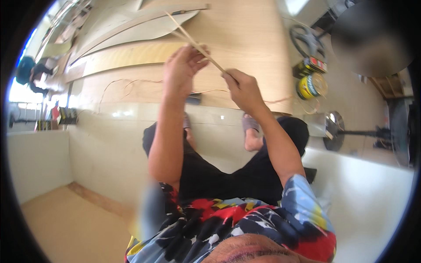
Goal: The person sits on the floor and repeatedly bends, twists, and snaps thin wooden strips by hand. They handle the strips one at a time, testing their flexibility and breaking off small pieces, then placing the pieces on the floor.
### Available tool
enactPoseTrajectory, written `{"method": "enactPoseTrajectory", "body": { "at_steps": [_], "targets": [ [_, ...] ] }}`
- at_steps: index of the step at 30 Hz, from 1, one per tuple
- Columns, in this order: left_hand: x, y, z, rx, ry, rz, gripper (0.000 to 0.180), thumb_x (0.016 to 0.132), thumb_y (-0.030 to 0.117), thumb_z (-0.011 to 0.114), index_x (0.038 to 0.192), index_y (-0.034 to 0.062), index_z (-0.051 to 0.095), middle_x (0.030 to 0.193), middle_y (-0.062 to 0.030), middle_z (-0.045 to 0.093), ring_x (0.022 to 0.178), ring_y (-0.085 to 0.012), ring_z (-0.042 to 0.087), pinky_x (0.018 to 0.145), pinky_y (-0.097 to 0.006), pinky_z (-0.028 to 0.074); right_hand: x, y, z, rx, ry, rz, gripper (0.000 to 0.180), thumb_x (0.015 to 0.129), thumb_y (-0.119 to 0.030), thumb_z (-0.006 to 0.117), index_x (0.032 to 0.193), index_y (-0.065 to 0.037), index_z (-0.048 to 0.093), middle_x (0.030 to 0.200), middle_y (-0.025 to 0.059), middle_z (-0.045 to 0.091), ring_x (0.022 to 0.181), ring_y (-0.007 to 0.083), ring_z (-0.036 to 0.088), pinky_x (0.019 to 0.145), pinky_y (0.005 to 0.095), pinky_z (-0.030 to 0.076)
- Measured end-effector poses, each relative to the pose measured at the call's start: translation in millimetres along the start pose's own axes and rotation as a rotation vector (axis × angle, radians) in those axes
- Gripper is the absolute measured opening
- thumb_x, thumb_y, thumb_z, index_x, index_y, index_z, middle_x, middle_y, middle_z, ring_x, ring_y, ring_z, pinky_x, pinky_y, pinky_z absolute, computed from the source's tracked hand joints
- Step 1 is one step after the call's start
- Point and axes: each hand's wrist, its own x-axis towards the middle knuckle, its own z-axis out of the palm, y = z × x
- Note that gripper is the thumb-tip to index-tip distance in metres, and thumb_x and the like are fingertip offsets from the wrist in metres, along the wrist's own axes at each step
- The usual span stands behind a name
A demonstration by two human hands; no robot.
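Observation:
A thin pale wooden strip [215, 63] slants above the workbench, its far end up and to the left. My right hand [245, 91] is closed round its near end. Farther along, the curled fingers of my left hand [182, 68] close on the strip, palm turned to the right. A second short pale piece [176, 34] crosses it near the left fingertips; its other end is hidden by the hand. Below both hands, a small dark blue-grey block [194, 98] lies at the bench's near edge.
The wooden bench [245, 35] bears a long pale board [131, 56], a curved sheet [149, 33] and thin wire [127, 82]. Right of it stand a yellow round container [310, 86], a dark box [309, 66] and a floor fan [401, 131]. Another person [33, 74] is far left.

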Motion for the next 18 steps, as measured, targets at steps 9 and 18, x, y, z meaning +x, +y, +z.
{"method": "enactPoseTrajectory", "body": {
  "at_steps": [9, 18],
  "targets": [
    [-1, 7, -7, -0.075, 0.13, 0.083, 0.036, 0.105, 0.026, 0.056, 0.123, -0.0058, 0.058, 0.107, -0.016, 0.068, 0.095, -0.0248, 0.07, 0.082, -0.037, 0.059, -16, 17, -3, -0.011, -0.082, 0.084, 0.018, 0.097, -0.014, 0.062, 0.103, 0.0, 0.069, 0.082, 0.0205, 0.068, 0.066, 0.032, 0.063, 0.065, 0.0382, 0.05],
    [-6, 24, -36, -0.045, 0.223, 0.183, 0.039, 0.106, 0.025, 0.051, 0.13, -0.0058, 0.054, 0.117, -0.0196, 0.067, 0.101, -0.03, 0.069, 0.085, -0.041, 0.058, -18, 19, -1, -0.105, -0.116, -0.023, 0.018, 0.098, -0.015, 0.061, 0.103, 0.001, 0.068, 0.084, 0.0209, 0.068, 0.068, 0.0333, 0.063, 0.065, 0.0397, 0.05]
  ]
}}
